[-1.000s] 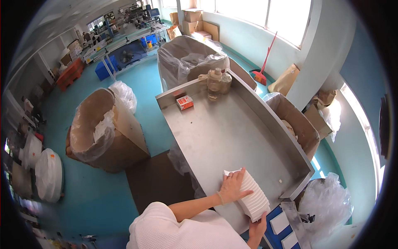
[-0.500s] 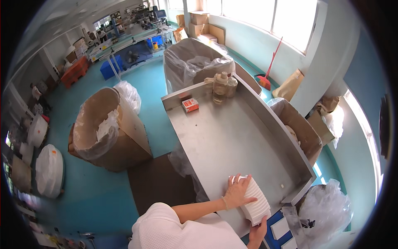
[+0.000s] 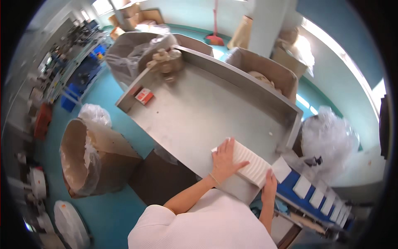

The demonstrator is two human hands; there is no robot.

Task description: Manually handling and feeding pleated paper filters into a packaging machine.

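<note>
A row of white flat packs [image 3: 251, 165], stood on edge side by side, lies near the front of the metal tray table [image 3: 199, 110]. My left hand [image 3: 225, 161] holds the row's left end, its fingers along the far end and its thumb across the top. At the other end my right hand [image 3: 269, 186] presses against the last packs, so the row is held between both hands. Just right of it, a single white pack [image 3: 281, 170] sits at the near end of a blue conveyor belt [image 3: 288, 184], with several more spaced along the belt.
Raised metal walls edge the table. A red-and-white small box [image 3: 144, 96] and a clear bottle [image 3: 167, 70] stand at its far left. Lined cardboard bins stand beyond it, and another carton [image 3: 118, 159] to the left. Clear plastic bags [image 3: 329, 143] bulge at right.
My view has swung to the right, showing more of the conveyor belt and its white packs. Both hands still hold the row of packs, which has turned slightly.
</note>
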